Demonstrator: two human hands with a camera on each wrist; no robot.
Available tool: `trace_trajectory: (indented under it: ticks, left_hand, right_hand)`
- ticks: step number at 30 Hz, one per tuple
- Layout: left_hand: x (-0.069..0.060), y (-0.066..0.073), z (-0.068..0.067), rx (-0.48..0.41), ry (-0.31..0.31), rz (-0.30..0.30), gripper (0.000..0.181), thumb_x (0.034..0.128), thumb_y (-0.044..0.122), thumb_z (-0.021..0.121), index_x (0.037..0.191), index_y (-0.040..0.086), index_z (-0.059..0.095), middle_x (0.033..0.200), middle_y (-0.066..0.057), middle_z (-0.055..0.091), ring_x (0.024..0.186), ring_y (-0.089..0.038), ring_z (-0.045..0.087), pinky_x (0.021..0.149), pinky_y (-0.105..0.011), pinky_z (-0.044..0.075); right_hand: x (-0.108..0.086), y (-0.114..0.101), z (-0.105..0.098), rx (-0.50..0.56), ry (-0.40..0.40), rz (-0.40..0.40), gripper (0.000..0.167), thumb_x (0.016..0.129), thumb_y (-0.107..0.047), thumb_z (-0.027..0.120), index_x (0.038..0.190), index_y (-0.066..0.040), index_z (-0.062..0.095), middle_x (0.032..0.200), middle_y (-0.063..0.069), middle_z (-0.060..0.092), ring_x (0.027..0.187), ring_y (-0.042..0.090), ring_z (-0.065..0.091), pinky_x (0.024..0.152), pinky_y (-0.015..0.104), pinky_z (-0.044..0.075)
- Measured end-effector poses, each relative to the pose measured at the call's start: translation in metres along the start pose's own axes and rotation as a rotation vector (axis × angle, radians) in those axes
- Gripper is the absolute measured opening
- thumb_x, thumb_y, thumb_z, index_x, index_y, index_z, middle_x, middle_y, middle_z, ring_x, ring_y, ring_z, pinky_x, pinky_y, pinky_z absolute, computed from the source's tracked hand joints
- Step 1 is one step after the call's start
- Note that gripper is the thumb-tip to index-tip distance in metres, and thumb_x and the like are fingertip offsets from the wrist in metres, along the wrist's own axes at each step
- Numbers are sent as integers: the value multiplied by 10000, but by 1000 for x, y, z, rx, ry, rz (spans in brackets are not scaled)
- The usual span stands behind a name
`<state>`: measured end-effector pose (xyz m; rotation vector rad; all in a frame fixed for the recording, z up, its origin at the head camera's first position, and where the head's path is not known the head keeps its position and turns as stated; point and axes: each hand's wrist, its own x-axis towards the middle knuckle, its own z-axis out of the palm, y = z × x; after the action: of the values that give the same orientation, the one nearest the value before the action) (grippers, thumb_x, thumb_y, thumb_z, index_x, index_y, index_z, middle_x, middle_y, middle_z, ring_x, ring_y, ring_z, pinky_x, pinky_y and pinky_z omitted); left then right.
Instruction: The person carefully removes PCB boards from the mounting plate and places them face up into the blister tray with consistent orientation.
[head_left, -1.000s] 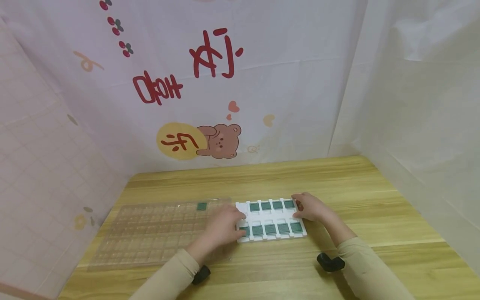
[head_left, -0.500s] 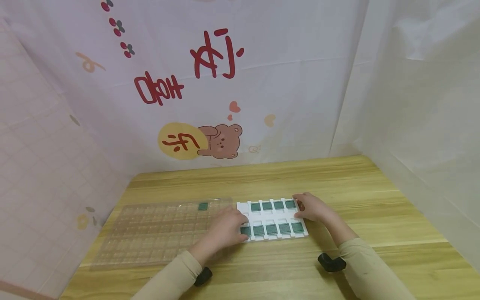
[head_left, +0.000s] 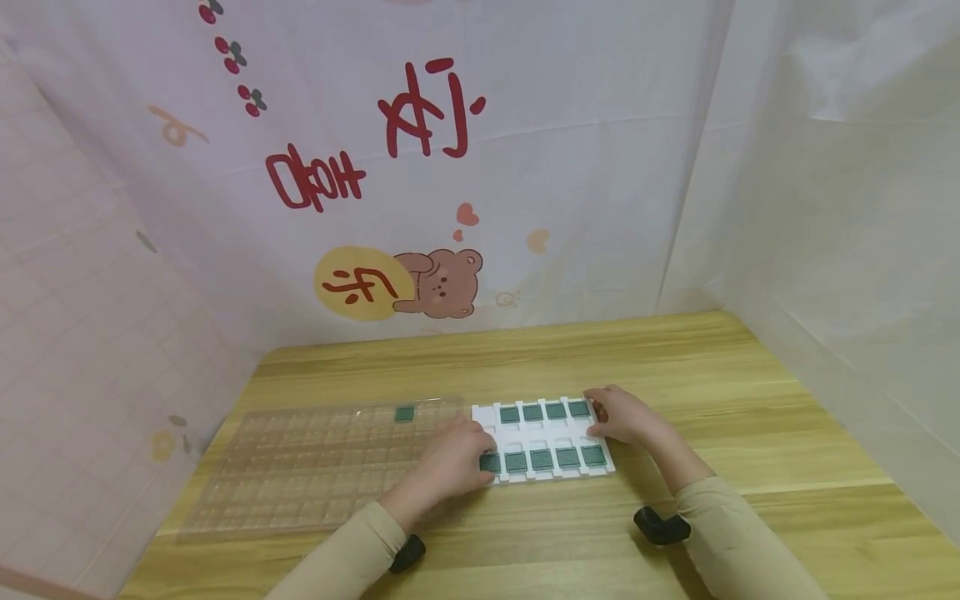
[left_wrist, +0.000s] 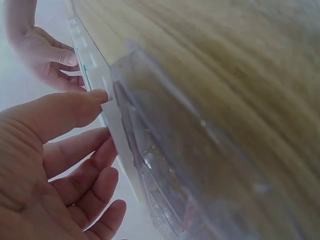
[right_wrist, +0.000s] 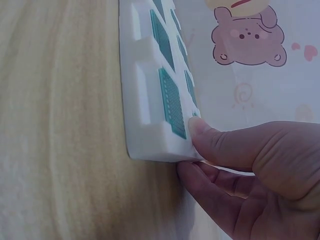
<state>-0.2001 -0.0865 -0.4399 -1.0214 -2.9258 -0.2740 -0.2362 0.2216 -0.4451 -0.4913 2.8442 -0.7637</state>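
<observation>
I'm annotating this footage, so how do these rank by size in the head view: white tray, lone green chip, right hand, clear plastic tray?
1. Clear plastic tray
2. White tray
3. Right hand
4. Lone green chip
The left hand hides part of both trays, but the order is plain.

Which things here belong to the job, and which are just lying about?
Likely in the job:
white tray, held by left hand and right hand
its green squares
clear tray with one green square

Apparently just surroundings:
wooden table
printed backdrop
</observation>
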Motion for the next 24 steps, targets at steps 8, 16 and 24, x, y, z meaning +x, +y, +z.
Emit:
trace_trajectory:
  ticks: [8, 16, 24]
  left_hand:
    - [0, 2, -2, -38, -14, -24, 208, 744, 233, 836, 924, 150, 772, 829, 77, 641, 820, -109, 527, 972, -400, 425]
    - [0, 1, -3, -33, -6, -2, 141, 722, 205, 824, 845, 165, 767, 744, 97, 607, 733, -83, 469, 724, -302, 416]
    - [2, 1, -3, -50, -14, -2, 107, 707, 180, 807, 800, 166, 755, 723, 101, 605, 717, -83, 466, 714, -308, 416]
  right_hand:
    - [-1, -2, 0, 4, 11, -4, 641, 817, -99, 806, 1332, 132, 502, 1040, 170, 586, 871, 241, 549, 810, 427, 481]
    - [-2, -3, 0, 13, 19, -29, 632, 811, -92, 808, 1314, 146, 507, 1007, 146, 585, 859, 235, 553, 788, 410, 483]
    - [-1, -2, 1, 7, 17, -21, 636, 809, -88, 810, 1318, 143, 505, 1011, 147, 584, 864, 237, 554, 789, 410, 483]
